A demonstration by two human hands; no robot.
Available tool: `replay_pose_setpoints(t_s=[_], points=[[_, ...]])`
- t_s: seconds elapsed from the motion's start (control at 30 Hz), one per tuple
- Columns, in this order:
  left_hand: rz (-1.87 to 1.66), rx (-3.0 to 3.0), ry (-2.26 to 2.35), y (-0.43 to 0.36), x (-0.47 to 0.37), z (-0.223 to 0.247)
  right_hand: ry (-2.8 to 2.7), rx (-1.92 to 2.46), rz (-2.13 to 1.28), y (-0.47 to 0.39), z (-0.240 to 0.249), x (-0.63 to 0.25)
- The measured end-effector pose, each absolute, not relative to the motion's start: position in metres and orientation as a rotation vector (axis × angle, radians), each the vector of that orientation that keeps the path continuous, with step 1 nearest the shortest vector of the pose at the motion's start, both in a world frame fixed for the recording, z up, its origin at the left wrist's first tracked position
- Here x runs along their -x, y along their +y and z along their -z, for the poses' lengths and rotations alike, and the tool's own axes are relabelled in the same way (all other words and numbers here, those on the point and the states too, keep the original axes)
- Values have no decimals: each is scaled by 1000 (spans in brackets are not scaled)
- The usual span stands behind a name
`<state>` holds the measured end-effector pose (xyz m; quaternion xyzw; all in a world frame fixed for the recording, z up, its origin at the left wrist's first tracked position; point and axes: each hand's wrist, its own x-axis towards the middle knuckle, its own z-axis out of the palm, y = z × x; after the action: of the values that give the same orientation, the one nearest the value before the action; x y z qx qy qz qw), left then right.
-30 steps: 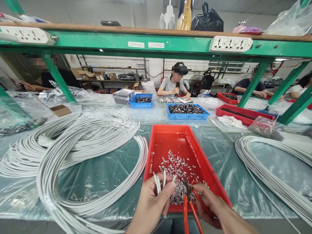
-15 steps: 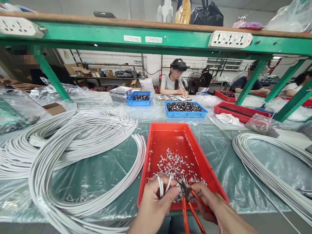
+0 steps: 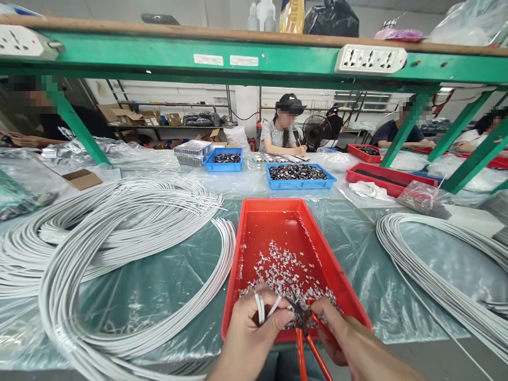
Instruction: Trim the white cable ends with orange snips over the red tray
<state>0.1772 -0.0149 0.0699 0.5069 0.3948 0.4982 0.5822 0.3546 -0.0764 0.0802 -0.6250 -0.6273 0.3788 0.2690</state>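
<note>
A big coil of white cables (image 3: pixel 119 248) sprawls across the plastic-covered counter (image 3: pixel 178 275) at the left. Next, the left hand (image 3: pixel 254 338) pinches a few white cable ends (image 3: pixel 260 308) over the near edge of the red tray (image 3: pixel 349 296), just above the heap of cut insulation scraps (image 3: pixel 283 270). The right hand (image 3: pixel 349 338) is closed around the orange-handled cutters (image 3: pixel 307 344), their tip beside those ends. With fingertips so near the blades, a slip could nick skin, or cut a wire too deep.

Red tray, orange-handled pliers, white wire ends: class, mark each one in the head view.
red tray (image 3: pixel 273 225): head view, bare floor.
orange-handled pliers (image 3: pixel 302 355): head view, left handle.
white wire ends (image 3: pixel 259 308): head view, looped strands above the left hand's fingers.
</note>
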Motion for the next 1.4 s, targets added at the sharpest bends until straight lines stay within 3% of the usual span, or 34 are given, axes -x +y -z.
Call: replay_pose_setpoints(t_s=[0.27, 0.63, 0.97, 1.13, 1.23, 1.4], points=[[-1073, -987, 932, -13, -168, -66, -1320, 1109, -1033, -56, -88, -355], [-951, -915, 775, -14, -171, -66, -1180, 1119, -1315, -33, -87, -315], [-1139, -1059, 912, -17, -177, -63, -1077, 1112, -1284, -38, -81, -308], [-1288, -1114, 932, -19, -178, -65, -1284, 1285, -1045, -40, -89, -312], [-1203, -1097, 916, -19, -175, -60, -1411, 1314, -926, -42, -93, -313], [-949, -1017, 691, -17, -169, -57, -1389, 1258, -1023, -43, -96, -314]])
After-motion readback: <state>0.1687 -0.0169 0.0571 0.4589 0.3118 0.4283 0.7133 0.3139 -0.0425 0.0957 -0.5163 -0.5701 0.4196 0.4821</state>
